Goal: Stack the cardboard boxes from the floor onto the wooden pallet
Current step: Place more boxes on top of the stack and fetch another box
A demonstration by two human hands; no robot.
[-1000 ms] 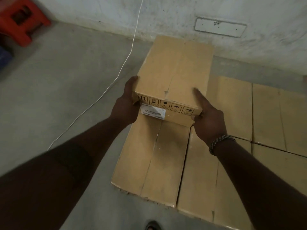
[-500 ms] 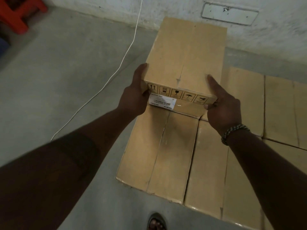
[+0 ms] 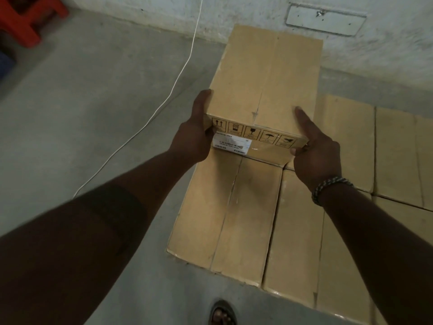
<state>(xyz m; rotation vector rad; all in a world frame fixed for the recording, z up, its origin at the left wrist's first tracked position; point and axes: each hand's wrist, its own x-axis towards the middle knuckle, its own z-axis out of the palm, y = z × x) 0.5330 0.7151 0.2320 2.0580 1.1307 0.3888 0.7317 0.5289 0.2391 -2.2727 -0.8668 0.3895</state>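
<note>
- The carried box (image 3: 269, 73) is tan cardboard. Its near end has a row of black handling symbols in black frames.
- The label (image 3: 232, 144) beneath them is white with dark print.
- The lower boxes (image 3: 229, 219) are the same tan.
- The floor (image 3: 93, 90) is plain grey.
- The far wall (image 3: 386, 43) is white, mottled with grey.
- The cable (image 3: 173, 85) is white.
- The stool (image 3: 25, 22), far left, is red-orange.
- The bracelet (image 3: 328, 186), right, is braided in pale and dark strands.

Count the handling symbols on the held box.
5 handling symbols, in one row along the near face of the box, running from the left hand to the right hand. None looks hidden.
</note>
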